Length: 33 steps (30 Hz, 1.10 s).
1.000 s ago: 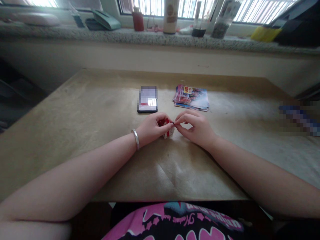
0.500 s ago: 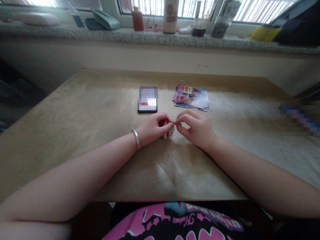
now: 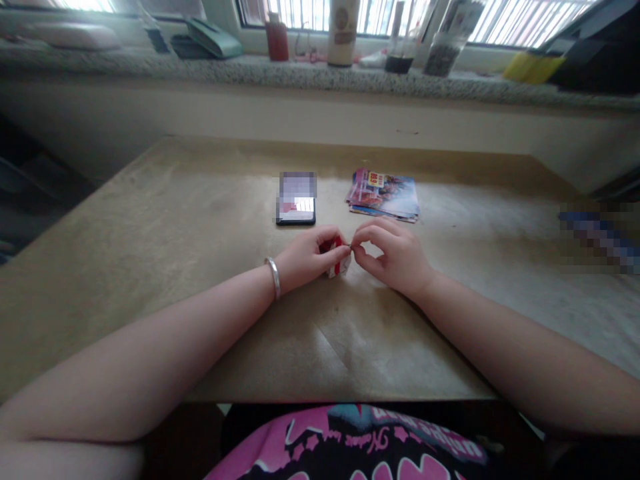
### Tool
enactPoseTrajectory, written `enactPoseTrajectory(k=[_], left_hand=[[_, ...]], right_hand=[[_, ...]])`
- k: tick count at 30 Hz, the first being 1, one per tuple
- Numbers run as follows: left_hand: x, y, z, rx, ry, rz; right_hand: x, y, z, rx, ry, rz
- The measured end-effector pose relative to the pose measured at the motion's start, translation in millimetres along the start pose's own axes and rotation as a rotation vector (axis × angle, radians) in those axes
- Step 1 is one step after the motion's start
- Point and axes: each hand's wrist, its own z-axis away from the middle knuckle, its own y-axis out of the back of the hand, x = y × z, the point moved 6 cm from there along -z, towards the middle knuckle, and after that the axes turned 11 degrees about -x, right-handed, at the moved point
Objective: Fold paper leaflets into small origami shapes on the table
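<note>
A small red-and-white folded paper piece (image 3: 339, 266) is held in my left hand (image 3: 317, 253), above the middle of the table. The thumb lies across its top, and the curled fingers hide much of it. My right hand (image 3: 393, 253) comes in from the other side, thumb and forefinger pinched at the paper's right edge. The fingertips of both hands nearly meet there. A silver bangle (image 3: 273, 277) circles my left wrist.
Beyond my hands lie a phone (image 3: 296, 200) with a lit screen and a stack of printed cards (image 3: 383, 195). A blurred blue item (image 3: 600, 240) rests at the table's right edge. Bottles and other items stand on the stone windowsill (image 3: 300, 75) behind.
Both hands have shifted very slightly to the right with the paper. Their grip looks the same, and the phone and cards lie as before.
</note>
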Motion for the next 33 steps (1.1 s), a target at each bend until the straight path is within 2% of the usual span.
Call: enactPoseTrajectory(k=[10,26,29,33], left_hand=[[0.5,0.4,0.9,0.006,-0.003,0.003],[-0.3,0.4,0.3,0.009,0.017,0.066],[-2.0,-0.1,0.4,0.004,0.025,0.103],[-4.2,-0.5,0.4,0.007,0.027,0.087]], right_hand=[[-0.1,-1.5,-0.9,-0.033,0.013,-0.129],[0.1,-2.5,-1.0,-0.056,0.010,-0.146],[3.2,-2.2,-0.8,-0.044,-0.048,-0.219],[14.6,-6.3,0.5,-0.020,-0.223,-0.370]])
